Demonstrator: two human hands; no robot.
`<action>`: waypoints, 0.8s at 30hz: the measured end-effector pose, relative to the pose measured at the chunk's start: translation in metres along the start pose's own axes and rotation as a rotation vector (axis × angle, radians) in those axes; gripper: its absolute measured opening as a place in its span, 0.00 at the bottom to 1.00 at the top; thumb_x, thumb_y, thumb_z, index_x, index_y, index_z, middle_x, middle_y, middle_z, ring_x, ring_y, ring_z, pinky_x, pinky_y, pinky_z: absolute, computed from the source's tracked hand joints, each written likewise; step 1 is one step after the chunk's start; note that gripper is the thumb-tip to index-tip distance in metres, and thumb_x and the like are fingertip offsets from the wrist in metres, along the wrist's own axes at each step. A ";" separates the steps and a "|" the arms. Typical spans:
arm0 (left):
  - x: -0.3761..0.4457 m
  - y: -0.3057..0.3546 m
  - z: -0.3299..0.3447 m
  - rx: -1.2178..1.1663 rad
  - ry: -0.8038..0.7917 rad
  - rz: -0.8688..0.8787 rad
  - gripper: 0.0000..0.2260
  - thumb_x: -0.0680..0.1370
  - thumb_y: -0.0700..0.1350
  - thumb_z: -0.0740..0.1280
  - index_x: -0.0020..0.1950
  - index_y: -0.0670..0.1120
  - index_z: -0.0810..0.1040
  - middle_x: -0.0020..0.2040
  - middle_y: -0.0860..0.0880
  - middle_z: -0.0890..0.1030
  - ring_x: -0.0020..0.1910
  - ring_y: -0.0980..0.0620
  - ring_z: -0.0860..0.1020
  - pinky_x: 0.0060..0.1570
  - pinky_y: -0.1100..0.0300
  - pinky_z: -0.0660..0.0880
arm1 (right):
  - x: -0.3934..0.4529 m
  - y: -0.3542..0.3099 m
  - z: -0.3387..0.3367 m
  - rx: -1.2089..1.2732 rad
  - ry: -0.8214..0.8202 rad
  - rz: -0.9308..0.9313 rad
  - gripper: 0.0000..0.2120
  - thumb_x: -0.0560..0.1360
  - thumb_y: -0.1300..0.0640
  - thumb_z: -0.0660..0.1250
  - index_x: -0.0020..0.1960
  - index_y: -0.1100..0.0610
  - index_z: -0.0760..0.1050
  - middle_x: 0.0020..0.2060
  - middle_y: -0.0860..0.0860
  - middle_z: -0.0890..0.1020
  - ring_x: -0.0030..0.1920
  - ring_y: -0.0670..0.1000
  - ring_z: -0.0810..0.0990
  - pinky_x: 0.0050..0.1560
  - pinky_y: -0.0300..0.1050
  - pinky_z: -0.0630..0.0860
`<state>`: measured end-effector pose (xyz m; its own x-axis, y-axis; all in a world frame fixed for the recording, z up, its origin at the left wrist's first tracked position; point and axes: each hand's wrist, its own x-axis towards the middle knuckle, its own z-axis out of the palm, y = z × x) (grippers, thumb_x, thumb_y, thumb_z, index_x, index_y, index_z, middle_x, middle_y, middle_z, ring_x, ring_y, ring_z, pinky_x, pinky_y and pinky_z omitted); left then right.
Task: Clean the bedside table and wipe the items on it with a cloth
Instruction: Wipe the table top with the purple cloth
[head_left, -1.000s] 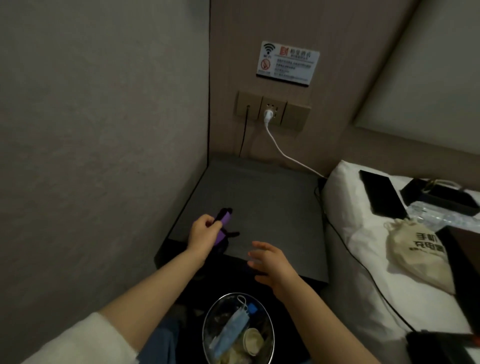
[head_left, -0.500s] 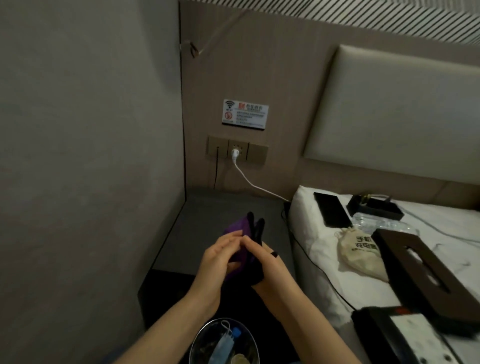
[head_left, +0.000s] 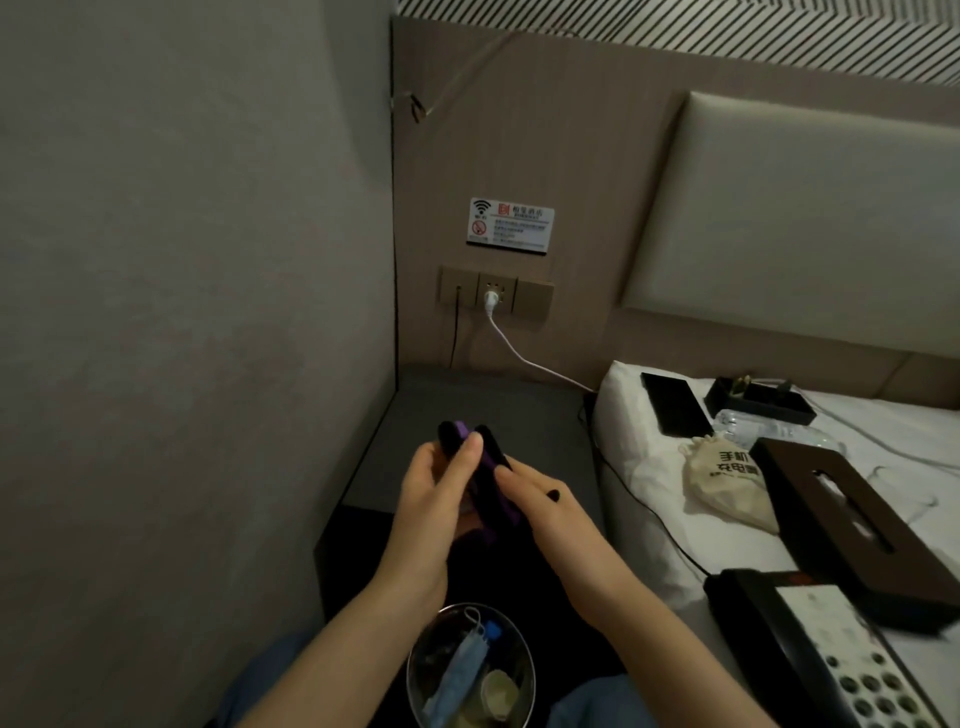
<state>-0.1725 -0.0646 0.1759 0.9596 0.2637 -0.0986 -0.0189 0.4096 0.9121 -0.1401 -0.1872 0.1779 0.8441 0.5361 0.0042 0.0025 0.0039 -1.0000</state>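
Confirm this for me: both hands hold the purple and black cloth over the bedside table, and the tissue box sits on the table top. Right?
Not quite. The head view shows the tissue box lying on the bed, not on the bedside table. The rest holds: the left hand and right hand hold the purple and black cloth over the table.

A second ago the left hand (head_left: 434, 486) alone held the purple and black cloth (head_left: 480, 470) low over the front of the bedside table (head_left: 498, 410), while the right hand (head_left: 537, 496) hovered open beside it. Since then the right hand has closed in and both hands now grip the cloth together, bunched between the fingers and lifted clear of the tabletop, above its front edge.
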 end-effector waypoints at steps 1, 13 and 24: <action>0.000 -0.001 -0.003 -0.017 0.018 0.000 0.13 0.76 0.52 0.68 0.56 0.46 0.79 0.48 0.45 0.85 0.47 0.49 0.84 0.39 0.59 0.79 | 0.000 0.000 0.001 -0.003 -0.008 0.006 0.14 0.82 0.50 0.58 0.62 0.48 0.78 0.55 0.54 0.83 0.57 0.54 0.82 0.57 0.47 0.77; 0.016 -0.004 -0.047 -0.142 0.319 0.003 0.09 0.81 0.40 0.59 0.43 0.45 0.76 0.40 0.45 0.80 0.37 0.51 0.76 0.37 0.60 0.70 | 0.016 -0.013 -0.043 0.462 0.526 0.264 0.15 0.77 0.50 0.66 0.59 0.58 0.79 0.53 0.55 0.84 0.53 0.57 0.83 0.47 0.51 0.78; 0.022 0.022 -0.034 0.066 0.332 0.121 0.20 0.73 0.33 0.70 0.61 0.48 0.73 0.53 0.44 0.80 0.47 0.46 0.80 0.50 0.49 0.77 | -0.005 -0.055 -0.051 0.491 0.393 0.109 0.19 0.74 0.71 0.58 0.63 0.60 0.73 0.48 0.59 0.82 0.40 0.54 0.84 0.44 0.49 0.82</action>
<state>-0.1615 -0.0198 0.1801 0.8080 0.5802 -0.1022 -0.0982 0.3037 0.9477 -0.1173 -0.2329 0.2328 0.9596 0.2055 -0.1921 -0.2618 0.4028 -0.8770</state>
